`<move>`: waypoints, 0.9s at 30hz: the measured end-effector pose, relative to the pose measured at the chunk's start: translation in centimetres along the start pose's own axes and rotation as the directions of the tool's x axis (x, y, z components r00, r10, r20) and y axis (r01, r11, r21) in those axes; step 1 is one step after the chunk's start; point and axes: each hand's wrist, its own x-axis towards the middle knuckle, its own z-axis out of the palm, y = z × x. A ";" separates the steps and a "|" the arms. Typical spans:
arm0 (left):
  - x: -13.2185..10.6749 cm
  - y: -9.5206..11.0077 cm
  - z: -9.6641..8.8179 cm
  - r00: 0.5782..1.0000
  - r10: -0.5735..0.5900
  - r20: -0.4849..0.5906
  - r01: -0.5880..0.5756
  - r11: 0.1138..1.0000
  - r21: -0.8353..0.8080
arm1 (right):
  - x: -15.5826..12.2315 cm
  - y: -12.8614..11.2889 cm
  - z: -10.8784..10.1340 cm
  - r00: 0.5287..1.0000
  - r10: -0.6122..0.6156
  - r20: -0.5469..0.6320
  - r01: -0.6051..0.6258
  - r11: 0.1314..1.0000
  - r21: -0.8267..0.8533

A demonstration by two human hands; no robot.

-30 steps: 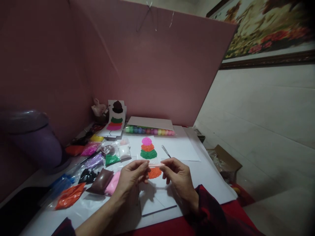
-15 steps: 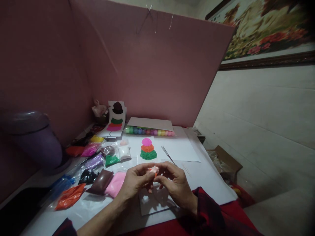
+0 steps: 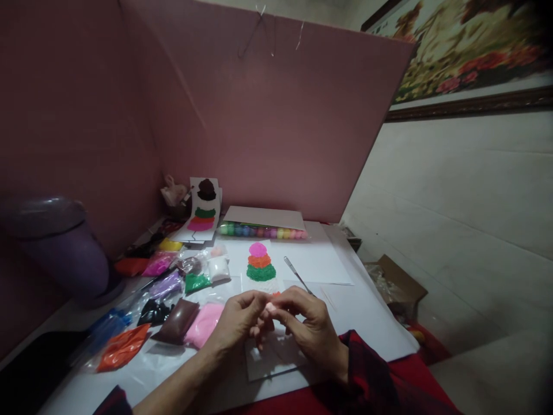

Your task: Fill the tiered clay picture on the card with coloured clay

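Observation:
My left hand (image 3: 239,323) and my right hand (image 3: 306,325) meet fingertip to fingertip just above a white card (image 3: 276,360) at the table's near edge. Between the fingertips they pinch a small, pale, crumpled strip (image 3: 268,305), mostly hidden by the fingers. Just beyond the hands the card shows a stacked picture (image 3: 260,265) of pink, orange and green grainy patches, with a bit of orange at the fingers. A thin metal tool (image 3: 296,274) lies to the right of the picture.
Several small bags of coloured grains lie at the left: orange (image 3: 123,346), brown (image 3: 177,325), pink (image 3: 205,323), green (image 3: 196,281), white (image 3: 218,267). A finished sample card (image 3: 203,210) and a tube of coloured balls (image 3: 263,231) sit at the back. A purple bin (image 3: 60,248) stands left; a cardboard box (image 3: 395,285) is on the floor.
One second ago the hands held the strip stretched out between them. They have since come together and drawn slightly nearer, and the strip is bunched up between the fingertips.

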 end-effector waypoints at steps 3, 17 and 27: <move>-0.2 0.4 0.2 1.000 -0.006 0.010 0.006 1.000 0.022 | 0.0 0.1 0.0 0.999 -0.032 -0.026 0.032 0.999 0.025; -0.4 0.6 0.7 0.990 0.114 -0.086 -0.108 0.992 0.065 | -0.2 0.6 0.3 0.971 0.235 0.032 -0.238 0.959 0.154; -0.1 0.6 0.4 0.986 0.100 -0.135 -0.099 0.995 0.018 | 0.2 0.7 0.5 0.943 0.327 0.063 -0.323 0.852 0.413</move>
